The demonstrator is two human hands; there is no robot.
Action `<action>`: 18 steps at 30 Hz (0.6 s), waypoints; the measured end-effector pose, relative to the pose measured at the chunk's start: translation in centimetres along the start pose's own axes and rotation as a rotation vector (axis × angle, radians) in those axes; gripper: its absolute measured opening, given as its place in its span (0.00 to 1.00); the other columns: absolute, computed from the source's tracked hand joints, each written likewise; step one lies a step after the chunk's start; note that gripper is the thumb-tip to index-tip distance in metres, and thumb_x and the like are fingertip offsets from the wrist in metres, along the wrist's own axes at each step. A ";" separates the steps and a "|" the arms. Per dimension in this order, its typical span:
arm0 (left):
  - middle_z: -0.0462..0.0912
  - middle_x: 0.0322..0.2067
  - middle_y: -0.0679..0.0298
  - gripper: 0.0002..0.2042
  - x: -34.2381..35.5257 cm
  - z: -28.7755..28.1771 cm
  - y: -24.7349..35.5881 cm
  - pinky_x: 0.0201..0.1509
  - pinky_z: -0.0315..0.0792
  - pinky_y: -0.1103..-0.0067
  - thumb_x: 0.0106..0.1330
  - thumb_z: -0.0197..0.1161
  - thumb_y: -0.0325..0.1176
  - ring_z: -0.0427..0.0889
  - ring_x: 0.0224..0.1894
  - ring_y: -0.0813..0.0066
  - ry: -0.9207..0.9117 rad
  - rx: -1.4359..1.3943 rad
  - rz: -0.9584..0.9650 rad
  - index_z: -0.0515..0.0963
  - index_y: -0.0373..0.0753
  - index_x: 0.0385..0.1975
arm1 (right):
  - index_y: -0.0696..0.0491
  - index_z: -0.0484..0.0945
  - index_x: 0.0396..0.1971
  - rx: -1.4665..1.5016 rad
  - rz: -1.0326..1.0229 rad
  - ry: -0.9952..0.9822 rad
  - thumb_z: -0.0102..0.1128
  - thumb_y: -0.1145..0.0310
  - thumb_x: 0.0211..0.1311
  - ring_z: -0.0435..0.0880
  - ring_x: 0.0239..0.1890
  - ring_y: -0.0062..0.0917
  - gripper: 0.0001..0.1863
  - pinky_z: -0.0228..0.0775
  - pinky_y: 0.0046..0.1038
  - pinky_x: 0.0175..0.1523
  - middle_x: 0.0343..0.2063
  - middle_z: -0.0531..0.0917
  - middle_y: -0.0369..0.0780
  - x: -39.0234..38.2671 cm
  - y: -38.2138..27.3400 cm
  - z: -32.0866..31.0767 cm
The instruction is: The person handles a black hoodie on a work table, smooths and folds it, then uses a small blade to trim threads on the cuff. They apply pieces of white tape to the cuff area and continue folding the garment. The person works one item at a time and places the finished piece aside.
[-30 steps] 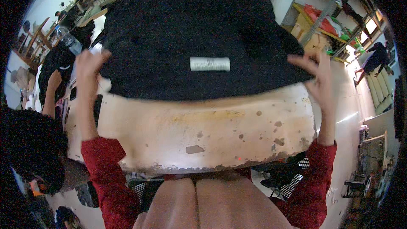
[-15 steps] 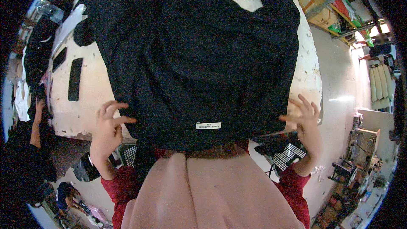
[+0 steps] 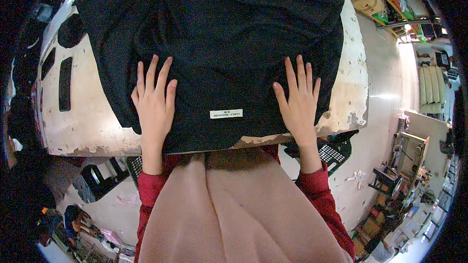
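A black cloth garment [image 3: 219, 53] lies spread over a worn, light-topped table [image 3: 117, 139] in front of me. A small white label [image 3: 226, 114] sits near the garment's close edge, at about the middle. My left hand [image 3: 155, 95] rests flat on the left part of the cloth, fingers spread and pointing away from me. On the right part, my right hand [image 3: 299, 100] lies palm down in the same way, fingers apart. Neither hand grips the fabric. Folds run through the cloth beyond my fingertips, and its far end passes out of the picture.
Flat dark pieces [image 3: 65, 84] lie on the table's left side. Black perforated objects [image 3: 335, 152] stand below the table's front edge. At the far right are a shelf with a cardboard box [image 3: 368, 4] and pale hanging pieces [image 3: 432, 85]. Another person [image 3: 72, 221] is at lower left.
Both hands have come down from the garment's side edges and moved inward and forward onto the cloth, now flat. The garment and label appear nearer to me and shifted left.
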State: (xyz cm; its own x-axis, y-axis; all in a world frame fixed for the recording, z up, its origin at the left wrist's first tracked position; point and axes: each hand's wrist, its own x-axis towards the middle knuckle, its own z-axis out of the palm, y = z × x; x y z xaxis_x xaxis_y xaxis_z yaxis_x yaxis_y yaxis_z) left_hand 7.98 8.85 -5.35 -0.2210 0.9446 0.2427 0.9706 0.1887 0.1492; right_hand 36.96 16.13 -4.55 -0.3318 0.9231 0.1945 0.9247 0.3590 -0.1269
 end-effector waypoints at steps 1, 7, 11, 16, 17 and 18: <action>0.62 0.65 0.64 0.20 0.2 0.0 -0.1 0.65 0.53 0.59 0.71 0.44 0.45 0.55 0.68 0.56 -0.005 0.006 0.005 0.66 0.55 0.62 | 0.47 0.64 0.62 0.018 -0.001 0.004 0.51 0.54 0.64 0.55 0.68 0.39 0.28 0.41 0.55 0.67 0.65 0.60 0.45 0.2 0.0 -0.1; 0.66 0.62 0.66 0.17 0.4 -0.7 -0.6 0.66 0.45 0.64 0.71 0.47 0.40 0.57 0.67 0.63 0.031 -0.158 0.061 0.71 0.51 0.57 | 0.57 0.78 0.43 1.038 0.085 0.162 0.51 0.70 0.66 0.76 0.52 0.30 0.11 0.61 0.34 0.61 0.48 0.78 0.42 0.9 2.9 -3.4; 0.71 0.57 0.68 0.13 -0.7 -3.3 0.1 0.66 0.49 0.66 0.66 0.54 0.31 0.63 0.64 0.64 0.067 -0.203 0.117 0.78 0.50 0.48 | 0.59 0.77 0.33 0.821 0.409 0.134 0.38 0.59 0.72 0.75 0.34 0.21 0.21 0.65 0.23 0.42 0.29 0.80 0.37 -2.7 8.0 -6.3; 0.72 0.55 0.66 0.12 -1.7 -4.5 0.2 0.64 0.54 0.67 0.65 0.53 0.28 0.65 0.62 0.63 0.008 -0.219 0.071 0.77 0.46 0.47 | 0.60 0.76 0.31 0.831 0.448 -0.018 0.41 0.60 0.70 0.75 0.34 0.24 0.19 0.63 0.24 0.44 0.32 0.80 0.39 -6.2 8.5 -4.9; 0.72 0.55 0.65 0.12 -1.8 -4.4 0.3 0.64 0.55 0.67 0.66 0.53 0.28 0.65 0.62 0.63 -0.009 -0.225 0.071 0.77 0.46 0.47 | 0.60 0.76 0.32 0.707 0.340 -0.017 0.48 0.62 0.66 0.75 0.39 0.26 0.15 0.64 0.26 0.47 0.35 0.79 0.41 -6.6 8.7 -4.2; 0.72 0.54 0.65 0.12 -1.8 -4.3 0.3 0.64 0.55 0.67 0.66 0.53 0.27 0.65 0.61 0.63 -0.020 -0.219 0.076 0.77 0.46 0.47 | 0.60 0.75 0.33 0.594 0.230 -0.018 0.55 0.64 0.63 0.75 0.43 0.29 0.13 0.65 0.27 0.50 0.38 0.78 0.44 -6.8 8.5 -3.5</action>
State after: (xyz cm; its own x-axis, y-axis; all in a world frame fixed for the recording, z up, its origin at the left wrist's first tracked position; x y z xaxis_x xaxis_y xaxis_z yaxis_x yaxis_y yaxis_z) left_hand 8.27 6.10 -1.65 -0.1443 0.9594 0.2423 0.9400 0.0564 0.3365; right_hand 47.71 12.46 -3.55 -0.1446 0.9860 0.0827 0.7131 0.1619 -0.6821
